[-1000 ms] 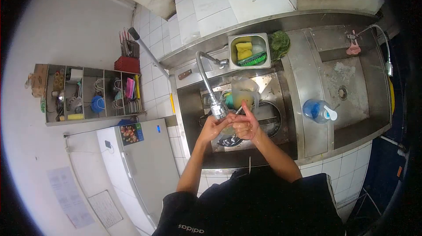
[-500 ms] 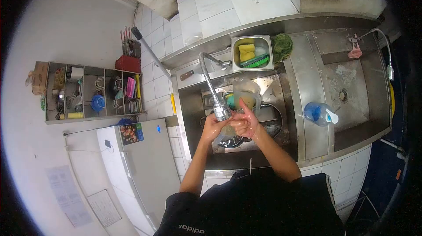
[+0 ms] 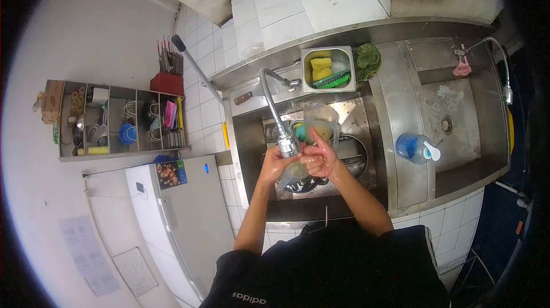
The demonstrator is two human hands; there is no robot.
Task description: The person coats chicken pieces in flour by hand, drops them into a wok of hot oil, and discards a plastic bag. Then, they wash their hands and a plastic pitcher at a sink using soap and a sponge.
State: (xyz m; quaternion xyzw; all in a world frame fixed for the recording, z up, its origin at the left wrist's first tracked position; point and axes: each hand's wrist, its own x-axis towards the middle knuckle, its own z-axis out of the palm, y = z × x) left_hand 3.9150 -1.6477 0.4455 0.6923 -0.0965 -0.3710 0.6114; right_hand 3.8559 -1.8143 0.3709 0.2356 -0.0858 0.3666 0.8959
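Observation:
My left hand [image 3: 273,163] and my right hand [image 3: 321,161] meet over the left sink basin [image 3: 366,187], right at the spray head [image 3: 289,146] of a flexible faucet. Both look wet. The right fingers are curled in with the thumb pointing up. My left fingers are bent and partly hidden behind the spray head; I cannot tell what small thing, if any, is between the hands. Below them lie a clear plastic container [image 3: 285,180] and a dark round pan [image 3: 362,162]. Beyond the hands sits another clear container [image 3: 322,114].
A cleaver [image 3: 243,98] lies on the left ledge. Behind the basin a metal tub [image 3: 306,70] holds yellow sponges and a green brush, beside a green scrubbing pad [image 3: 368,60]. A blue soap pump bottle [image 3: 413,148] stands on the divider to the right basin [image 3: 470,136].
Both hands stay at the spray head, with only a slight shift of the fingers. Nothing else has visibly moved.

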